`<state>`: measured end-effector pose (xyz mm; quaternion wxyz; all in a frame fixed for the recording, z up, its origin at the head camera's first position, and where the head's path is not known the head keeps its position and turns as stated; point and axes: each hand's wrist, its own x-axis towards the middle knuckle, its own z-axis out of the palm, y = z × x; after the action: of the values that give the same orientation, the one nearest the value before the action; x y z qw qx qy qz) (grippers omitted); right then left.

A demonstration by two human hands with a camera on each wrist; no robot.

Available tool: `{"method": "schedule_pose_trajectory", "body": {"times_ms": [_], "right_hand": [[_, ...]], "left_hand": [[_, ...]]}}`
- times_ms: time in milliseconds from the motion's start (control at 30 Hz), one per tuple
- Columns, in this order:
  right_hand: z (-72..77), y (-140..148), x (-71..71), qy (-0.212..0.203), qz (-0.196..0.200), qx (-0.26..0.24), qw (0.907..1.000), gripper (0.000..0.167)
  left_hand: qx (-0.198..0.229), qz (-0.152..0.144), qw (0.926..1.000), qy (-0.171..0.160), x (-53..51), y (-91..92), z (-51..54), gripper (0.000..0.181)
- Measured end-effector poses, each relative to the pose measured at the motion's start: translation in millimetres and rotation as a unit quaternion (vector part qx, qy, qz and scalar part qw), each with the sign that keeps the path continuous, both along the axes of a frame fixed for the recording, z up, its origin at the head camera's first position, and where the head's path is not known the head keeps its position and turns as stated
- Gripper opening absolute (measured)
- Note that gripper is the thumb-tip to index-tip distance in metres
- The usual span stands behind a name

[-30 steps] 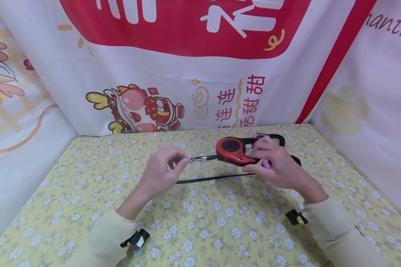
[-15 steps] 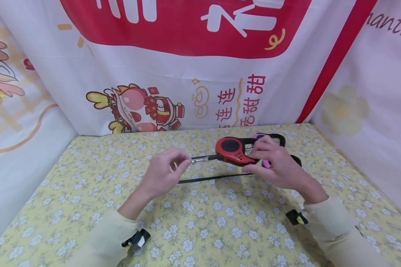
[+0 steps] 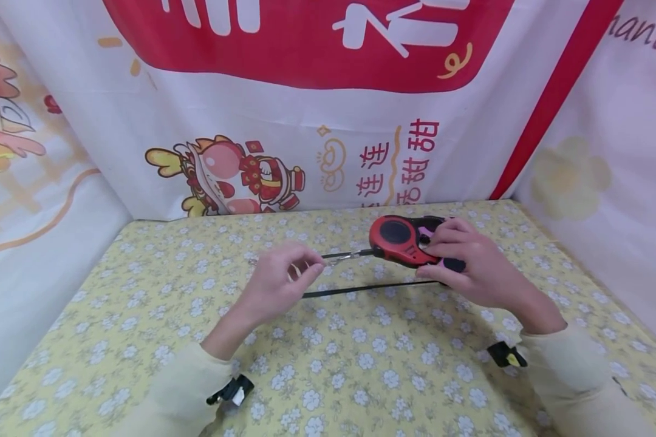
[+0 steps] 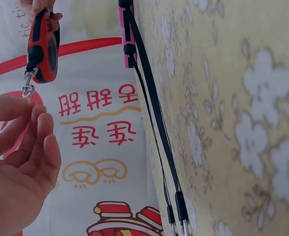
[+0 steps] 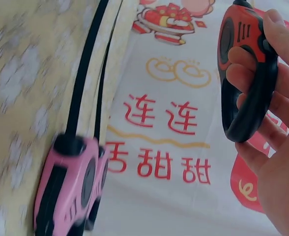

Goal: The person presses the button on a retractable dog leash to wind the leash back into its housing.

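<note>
A red and black retractable dog leash (image 3: 396,233) is held above the table. My right hand (image 3: 475,264) grips it, and in the right wrist view the fingers are curled through its black loop handle (image 5: 255,110). The thumb lies along the casing. On the other side, my left hand (image 3: 279,276) pinches the end of the leash's metal clip (image 4: 28,89) between thumb and fingertip. The clip hangs close to the casing, with little strap showing. Below lie two pink and black retractable leashes (image 5: 68,182), partly hidden by my right hand in the head view.
Black straps (image 4: 157,108) of the pink leashes run leftward along the flowered tablecloth (image 3: 339,376), ending in metal clips (image 4: 185,228). A printed white and red cloth (image 3: 240,109) hangs behind the table, with light cloths at both sides.
The right hand and the red leash have shifted rightward and slightly up. The left hand, still at the clip, has moved a little right. The head view has turned slightly.
</note>
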<state>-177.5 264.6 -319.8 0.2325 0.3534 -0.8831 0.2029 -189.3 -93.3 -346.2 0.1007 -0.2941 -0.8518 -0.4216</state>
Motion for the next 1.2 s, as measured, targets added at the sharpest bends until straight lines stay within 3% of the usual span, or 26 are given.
{"method": "schedule_pose_trajectory", "body": {"times_ms": [267, 433, 667, 933, 1200], "right_hand": [[-1.0, 34, 21.0, -0.001, -0.023, 0.051, 0.9984, 0.030], [-9.4, 54, 39.0, -0.022, -0.047, 0.077, 0.9957, 0.023], [-31.1, 73, 58.9, -0.042, -0.062, 0.092, 0.9930, 0.022], [-50.8, 87, 69.7, -0.071, -0.067, 0.121, 0.9879, 0.019], [-60.6, 94, 67.0, -0.095, -0.044, 0.135, 0.9853, 0.017]], "left_hand": [[-0.026, -0.050, 0.9952, -0.079, 11.5, 21.7, -6.6, 0.034], [-0.065, -0.097, 0.9859, -0.120, 21.4, 38.0, -12.7, 0.055], [-0.136, -0.150, 0.9674, -0.152, 32.6, 54.9, -16.8, 0.065], [-0.212, -0.196, 0.9472, -0.140, 41.3, 70.8, -20.5, 0.074], [-0.246, -0.222, 0.9331, -0.139, 44.7, 74.1, -16.7, 0.076]]}}
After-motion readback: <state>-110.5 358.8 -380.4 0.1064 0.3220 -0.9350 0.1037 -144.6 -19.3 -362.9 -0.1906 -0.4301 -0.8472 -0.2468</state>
